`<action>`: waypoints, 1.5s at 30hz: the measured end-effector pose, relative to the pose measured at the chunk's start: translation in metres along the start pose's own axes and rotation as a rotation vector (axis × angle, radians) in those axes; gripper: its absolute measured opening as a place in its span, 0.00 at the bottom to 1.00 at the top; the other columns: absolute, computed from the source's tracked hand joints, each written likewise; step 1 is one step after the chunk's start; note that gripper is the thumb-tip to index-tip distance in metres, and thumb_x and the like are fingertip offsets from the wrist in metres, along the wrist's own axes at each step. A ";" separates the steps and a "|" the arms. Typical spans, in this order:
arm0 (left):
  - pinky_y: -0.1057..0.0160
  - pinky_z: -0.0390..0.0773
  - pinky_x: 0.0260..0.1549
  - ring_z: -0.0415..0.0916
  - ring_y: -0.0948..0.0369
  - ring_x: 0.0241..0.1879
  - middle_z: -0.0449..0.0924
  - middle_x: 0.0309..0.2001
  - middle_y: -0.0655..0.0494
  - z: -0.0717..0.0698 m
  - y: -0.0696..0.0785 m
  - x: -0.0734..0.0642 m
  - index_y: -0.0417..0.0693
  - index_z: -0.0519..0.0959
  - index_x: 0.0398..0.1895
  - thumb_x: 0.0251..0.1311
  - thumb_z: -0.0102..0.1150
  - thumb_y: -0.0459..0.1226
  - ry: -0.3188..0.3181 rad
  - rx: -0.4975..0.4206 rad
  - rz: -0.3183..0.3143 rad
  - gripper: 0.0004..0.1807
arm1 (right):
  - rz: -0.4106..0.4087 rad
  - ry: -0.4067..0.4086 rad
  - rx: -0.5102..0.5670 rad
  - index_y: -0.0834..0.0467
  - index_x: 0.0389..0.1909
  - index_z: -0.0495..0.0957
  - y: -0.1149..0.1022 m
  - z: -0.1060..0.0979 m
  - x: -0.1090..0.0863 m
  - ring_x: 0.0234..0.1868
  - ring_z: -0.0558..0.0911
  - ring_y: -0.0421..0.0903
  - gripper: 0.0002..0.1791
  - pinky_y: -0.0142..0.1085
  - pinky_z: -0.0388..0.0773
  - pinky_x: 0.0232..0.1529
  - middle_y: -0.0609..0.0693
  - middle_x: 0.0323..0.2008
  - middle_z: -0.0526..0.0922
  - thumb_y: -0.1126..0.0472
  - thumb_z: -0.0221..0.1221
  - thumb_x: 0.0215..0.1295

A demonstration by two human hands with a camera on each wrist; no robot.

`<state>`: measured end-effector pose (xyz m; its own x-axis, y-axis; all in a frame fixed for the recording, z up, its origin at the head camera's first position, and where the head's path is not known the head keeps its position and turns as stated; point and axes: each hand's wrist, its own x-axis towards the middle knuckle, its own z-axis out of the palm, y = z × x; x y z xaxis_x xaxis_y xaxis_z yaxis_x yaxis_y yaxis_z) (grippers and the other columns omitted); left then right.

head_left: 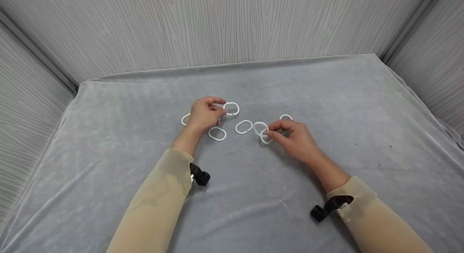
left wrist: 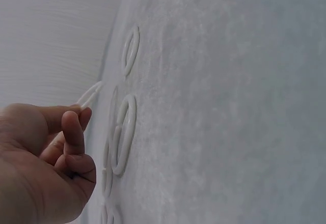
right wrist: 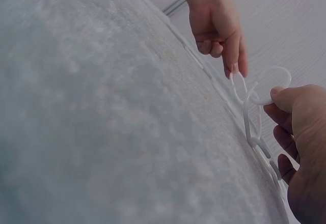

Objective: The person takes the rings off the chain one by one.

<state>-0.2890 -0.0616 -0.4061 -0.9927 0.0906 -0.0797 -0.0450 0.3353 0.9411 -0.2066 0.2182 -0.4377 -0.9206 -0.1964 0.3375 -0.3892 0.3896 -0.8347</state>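
My left hand (head_left: 204,113) pinches a white plastic oval curtain ring (head_left: 239,108) between thumb and index finger, raised off the cloth in the left wrist view. Across from it, my right hand (head_left: 295,140) pinches a second curtain ring (right wrist: 290,79) by its edge. Another ring (right wrist: 246,114) meets this one and looks hooked through it, hanging down toward the cloth. The held rings of the two hands are apart in the head view. Each ring has a small slit in its side.
Loose white rings lie on the grey cloth (head_left: 232,195): one between the hands (head_left: 239,133), one near the left wrist (head_left: 217,140), one partly behind the left hand (head_left: 183,119), one partly behind the right hand (head_left: 286,115). Wood-patterned panels (head_left: 232,28) stand behind and at both sides.
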 end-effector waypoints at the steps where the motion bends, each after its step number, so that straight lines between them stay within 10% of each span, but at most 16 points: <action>1: 0.70 0.75 0.22 0.74 0.64 0.20 0.86 0.35 0.51 0.001 0.000 0.000 0.39 0.85 0.57 0.66 0.63 0.26 -0.003 0.018 0.002 0.17 | 0.000 0.002 -0.001 0.59 0.40 0.90 0.000 0.000 0.000 0.39 0.83 0.43 0.04 0.34 0.78 0.44 0.47 0.35 0.89 0.65 0.73 0.67; 15: 0.71 0.77 0.25 0.77 0.66 0.22 0.89 0.42 0.48 0.004 0.000 0.001 0.43 0.86 0.57 0.66 0.69 0.30 0.004 0.245 0.012 0.17 | -0.006 0.010 0.006 0.57 0.39 0.90 0.004 -0.001 -0.001 0.39 0.83 0.43 0.04 0.35 0.78 0.44 0.46 0.35 0.88 0.64 0.74 0.66; 21: 0.61 0.80 0.44 0.82 0.56 0.43 0.88 0.48 0.48 0.001 0.004 -0.002 0.45 0.87 0.59 0.67 0.70 0.34 0.037 0.352 0.024 0.17 | -0.003 -0.006 -0.007 0.57 0.40 0.90 0.002 -0.003 -0.001 0.39 0.82 0.43 0.03 0.35 0.78 0.44 0.46 0.34 0.89 0.64 0.73 0.67; 45: 0.59 0.81 0.48 0.84 0.57 0.47 0.89 0.51 0.49 -0.003 0.006 -0.005 0.42 0.83 0.64 0.69 0.68 0.36 -0.024 0.393 0.055 0.21 | -0.006 -0.002 0.001 0.57 0.40 0.90 0.003 -0.004 -0.001 0.39 0.82 0.43 0.03 0.34 0.77 0.44 0.47 0.35 0.88 0.63 0.72 0.68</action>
<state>-0.2841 -0.0629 -0.3995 -0.9893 0.1390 -0.0448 0.0593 0.6625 0.7467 -0.2071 0.2231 -0.4391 -0.9180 -0.2009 0.3419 -0.3950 0.3877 -0.8329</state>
